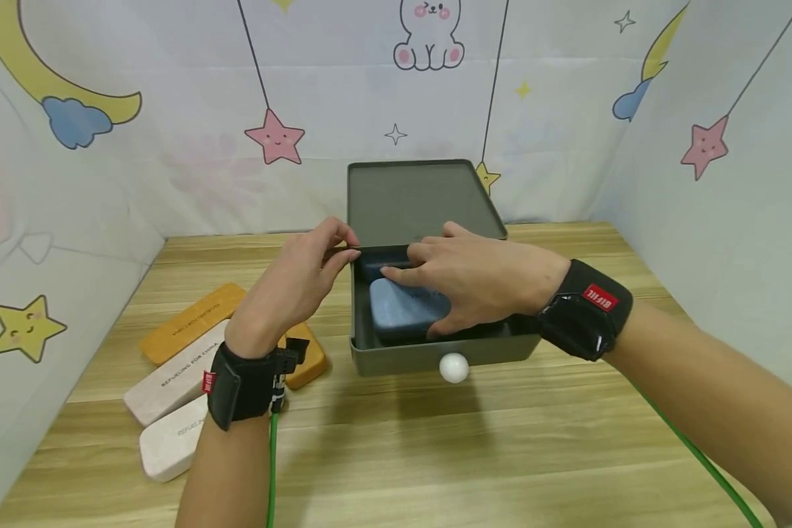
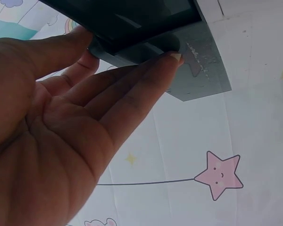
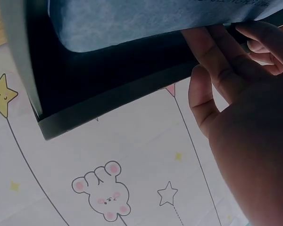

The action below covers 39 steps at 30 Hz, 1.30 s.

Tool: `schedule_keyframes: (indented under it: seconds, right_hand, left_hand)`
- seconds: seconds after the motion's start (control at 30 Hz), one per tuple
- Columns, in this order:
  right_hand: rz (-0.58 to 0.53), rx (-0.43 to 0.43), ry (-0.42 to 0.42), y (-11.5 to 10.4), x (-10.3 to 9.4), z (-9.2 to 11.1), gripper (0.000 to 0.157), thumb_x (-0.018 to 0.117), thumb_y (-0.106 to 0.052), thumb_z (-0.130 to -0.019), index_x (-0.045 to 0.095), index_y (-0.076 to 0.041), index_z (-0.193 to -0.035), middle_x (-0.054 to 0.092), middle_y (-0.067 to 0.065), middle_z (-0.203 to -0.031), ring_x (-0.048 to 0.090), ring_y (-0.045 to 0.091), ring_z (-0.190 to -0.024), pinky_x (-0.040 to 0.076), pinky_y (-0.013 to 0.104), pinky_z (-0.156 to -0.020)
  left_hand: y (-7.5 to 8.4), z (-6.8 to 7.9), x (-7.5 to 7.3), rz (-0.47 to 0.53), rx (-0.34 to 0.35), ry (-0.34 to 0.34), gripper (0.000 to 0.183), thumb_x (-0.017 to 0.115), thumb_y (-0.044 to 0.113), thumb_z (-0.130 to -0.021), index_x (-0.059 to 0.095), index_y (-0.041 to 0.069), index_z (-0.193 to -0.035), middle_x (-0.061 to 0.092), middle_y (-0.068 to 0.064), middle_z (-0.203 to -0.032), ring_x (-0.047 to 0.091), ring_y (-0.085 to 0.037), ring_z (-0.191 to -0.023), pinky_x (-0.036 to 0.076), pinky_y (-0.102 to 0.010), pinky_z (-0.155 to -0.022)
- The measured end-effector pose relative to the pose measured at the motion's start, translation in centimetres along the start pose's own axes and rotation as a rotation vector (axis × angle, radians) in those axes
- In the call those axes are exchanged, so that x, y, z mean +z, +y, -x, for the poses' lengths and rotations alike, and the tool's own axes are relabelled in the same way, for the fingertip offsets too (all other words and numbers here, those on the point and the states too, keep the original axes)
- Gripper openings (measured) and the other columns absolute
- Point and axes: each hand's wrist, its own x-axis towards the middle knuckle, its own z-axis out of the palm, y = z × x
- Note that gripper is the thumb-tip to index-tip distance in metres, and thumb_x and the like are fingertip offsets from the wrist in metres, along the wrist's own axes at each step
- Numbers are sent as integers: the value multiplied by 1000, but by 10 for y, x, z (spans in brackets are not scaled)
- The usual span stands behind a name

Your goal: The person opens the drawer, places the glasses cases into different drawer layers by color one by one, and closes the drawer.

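A grey-green box [image 1: 369, 361] with its hinged lid [image 1: 422, 202] raised stands on the wooden table, a round white knob [image 1: 454, 367] on its front. My left hand [image 1: 293, 286] pinches the box's back left corner, by the hinge; in the left wrist view its fingers [image 2: 132, 94] lie along the dark wall. Inside the box is a blue rounded case [image 1: 402, 308], with darker blue behind it. My right hand [image 1: 482, 275] reaches in from the right and grips this case, thumb at its front edge and fingers at its back edge. Its palm side is hidden in the head view.
Left of the box lie several rounded cases: an orange one [image 1: 194, 323], two whitish ones [image 1: 178, 374] and another orange one [image 1: 310, 356] partly behind my left wrist. A patterned cloth [image 1: 204, 147] hangs close behind the lid and along both sides. Green cables trail from both wrists.
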Motion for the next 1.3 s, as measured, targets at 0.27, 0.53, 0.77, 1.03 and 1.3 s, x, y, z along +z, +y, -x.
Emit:
schedule_keyframes:
  seconds: [0.27, 0.53, 0.77, 1.03, 1.3]
  right_hand:
    - [39, -9, 10, 0, 2, -3, 88, 71, -60, -76, 42, -16, -146, 58, 1, -105, 49, 14, -92, 34, 37, -77]
    - [62, -23, 6, -2, 1, -5, 86, 71, -60, -77, 43, -16, -146, 59, 2, -108, 51, 14, -92, 36, 36, -77]
    - [67, -28, 7, -2, 2, -7, 86, 71, -59, -76, 44, -15, -145, 60, 2, -103, 51, 14, -89, 41, 37, -81]
    - [68, -18, 10, -3, 4, -8, 87, 71, -61, -76, 45, -13, -144, 59, 4, -102, 52, 17, -90, 44, 40, -83]
    - [15, 28, 64, -1, 5, -1, 84, 61, -69, -80, 47, -15, -143, 56, 3, -99, 50, 17, -78, 48, 37, -76]
  left_hand:
    - [0, -1, 0, -4, 5, 8, 17, 47, 27, -101, 51, 16, -114, 57, -2, -88, 45, -19, -66, 40, -34, -62]
    - [0, -1, -1, -5, 13, 5, 19, 46, 27, -102, 51, 14, -114, 57, -3, -89, 44, -20, -66, 39, -36, -62]
    - [1, 0, -1, -2, -5, -4, 16, 46, 28, -102, 51, 16, -112, 60, -1, -104, 48, -19, -71, 42, -35, -66]
    - [1, 1, 0, -4, -10, -5, 17, 46, 28, -102, 50, 16, -113, 59, -1, -101, 47, -20, -68, 41, -35, -64]
    - [1, 0, -1, -11, 0, -2, 18, 43, 26, -103, 50, 15, -114, 57, -3, -93, 44, -20, -64, 39, -35, -59]
